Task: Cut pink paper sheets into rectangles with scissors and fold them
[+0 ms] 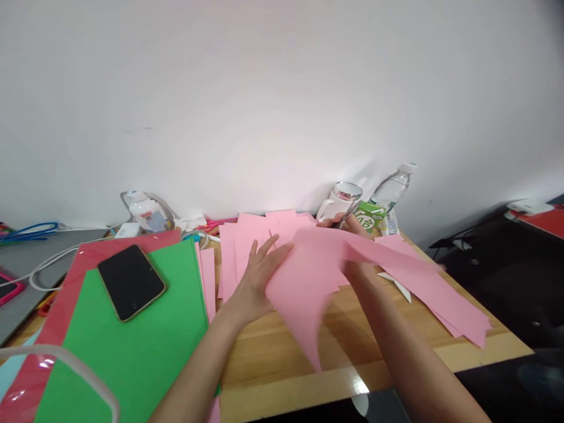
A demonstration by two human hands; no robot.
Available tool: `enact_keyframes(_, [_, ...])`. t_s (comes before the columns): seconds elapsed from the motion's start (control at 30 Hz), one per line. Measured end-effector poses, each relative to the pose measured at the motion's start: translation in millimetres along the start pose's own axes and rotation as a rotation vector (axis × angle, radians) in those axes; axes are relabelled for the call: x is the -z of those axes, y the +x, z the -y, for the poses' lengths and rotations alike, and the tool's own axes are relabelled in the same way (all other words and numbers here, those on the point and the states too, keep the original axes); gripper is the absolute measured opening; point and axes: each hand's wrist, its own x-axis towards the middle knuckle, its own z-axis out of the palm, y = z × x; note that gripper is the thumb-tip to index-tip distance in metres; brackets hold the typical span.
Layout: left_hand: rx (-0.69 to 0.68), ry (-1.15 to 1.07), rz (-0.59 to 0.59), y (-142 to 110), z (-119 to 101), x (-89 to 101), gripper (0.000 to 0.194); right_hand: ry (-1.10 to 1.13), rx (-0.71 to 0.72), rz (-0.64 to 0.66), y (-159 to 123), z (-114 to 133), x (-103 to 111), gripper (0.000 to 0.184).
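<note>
My left hand [259,271] lies with fingers stretched out on the edge of a pink paper sheet [304,282] lifted off the wooden table [282,352]. My right hand [352,247] is mostly hidden behind that sheet; fingertips show at its top edge near a white mug [338,202], and the sheet appears gripped there. More pink sheets [247,241] lie flat behind my left hand, and pink strips [440,299] spread to the right.
A black phone [131,281] rests on green paper [132,341] over red paper [66,294] at the left. A water bottle [392,188], a green carton [369,216] and a small white bottle [145,211] stand by the wall. White cables [48,267] trail left.
</note>
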Motion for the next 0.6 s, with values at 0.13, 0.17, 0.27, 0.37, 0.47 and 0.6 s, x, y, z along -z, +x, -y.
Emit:
enact_keyframes(0.13, [-0.206, 0.353, -0.039, 0, 3, -2.9, 0.049, 0.084, 0.084, -0.003, 7, 1, 6, 0.028])
enact_keyframes(0.17, [-0.164, 0.303, -0.134, 1, 4, -1.4, 0.049, 0.068, 0.130, -0.007, 6, 2, 7, 0.028])
enact_keyframes(0.27, [0.129, -0.120, -0.371, 6, 9, 11.3, 0.063, -0.005, 0.266, -0.004, 3, 8, 10, 0.035])
enact_keyframes(0.37, [0.319, -0.444, -0.371, 13, 9, 28.3, 0.054, -0.062, 0.364, -0.004, 5, 7, 14, 0.036])
enact_keyframes(0.47, [0.376, -0.561, -0.299, 16, 3, 35.4, 0.071, -0.080, 0.411, 0.011, 8, 1, 18, 0.031])
enact_keyframes(0.6, [0.503, -0.855, -0.127, 8, -2, 29.7, 0.051, -0.055, 0.408, 0.066, 10, -13, 17, 0.027])
